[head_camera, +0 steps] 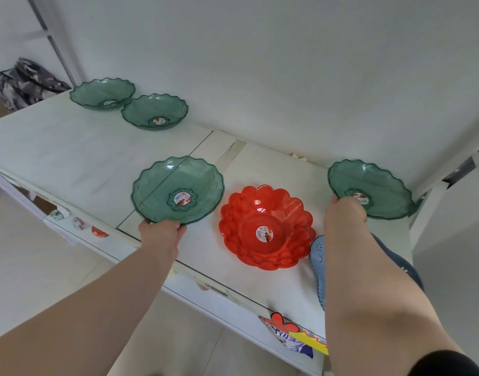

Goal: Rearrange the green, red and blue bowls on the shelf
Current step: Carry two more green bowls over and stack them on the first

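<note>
Shelf (70, 147): white board running from upper left to lower right of the frame, against a white wall.

Green bowls, four, translucent, scalloped rims, sticker in the base of each:
- far bowl (102, 93), upper left, at the back of the shelf.
- second bowl (154, 112), just right of the first, rims touching or nearly so.
- centre bowl (178, 189), mid-frame near the shelf's front edge.
- right bowl (370, 188), at the right, tilted up toward the wall.

Red bowl (267, 227): translucent, lobed rim, sticker in the base; centre of the frame, between the centre bowl and right bowl, flat on the shelf, apart from both.

Blue bowl (317, 256): lower right, just beside the red bowl, mostly hidden behind the right forearm; pale rim with cut-out pattern visible.

Left hand (162, 234): closed on the near rim of the centre bowl, fingers curled under the edge.

Right hand (344, 213): grips the near left rim of the right bowl, fingers hidden behind it.

Tags (295, 337): coloured paper labels on the shelf's front edge, lower right.

Bag (26, 82): patterned, upper left, beyond the shelf end.
</note>
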